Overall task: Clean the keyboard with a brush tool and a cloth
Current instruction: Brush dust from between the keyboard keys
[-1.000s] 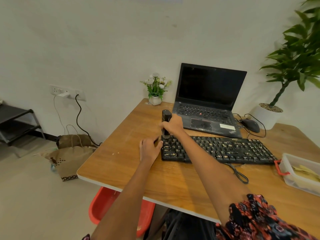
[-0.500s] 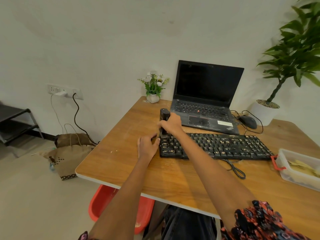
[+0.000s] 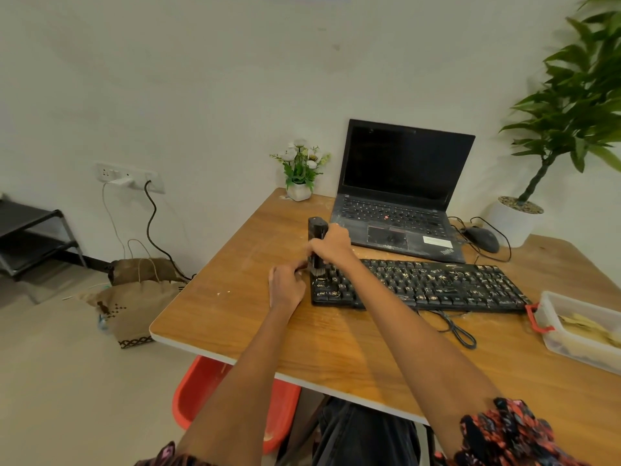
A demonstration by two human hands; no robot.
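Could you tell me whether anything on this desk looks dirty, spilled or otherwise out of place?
Yes: the black keyboard is strewn with pale crumbs across its keys, and the laptop palm rest looks dusty. A few specks lie on the table left of the keyboard.

The wooden table (image 3: 235, 307) bears keyboard (image 3: 437, 285), laptop (image 3: 400, 216), mouse (image 3: 482, 238), flowerpot (image 3: 299, 191), plastic tub (image 3: 578, 331).

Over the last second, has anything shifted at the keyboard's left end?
Hardly. The right hand still grips the upright brush, bristles on the keyboard's far-left corner; any stroke is too small to tell. The left hand stays at the left edge, steadying it. Keyboard, laptop and mouse have not moved; only the camera shifted.
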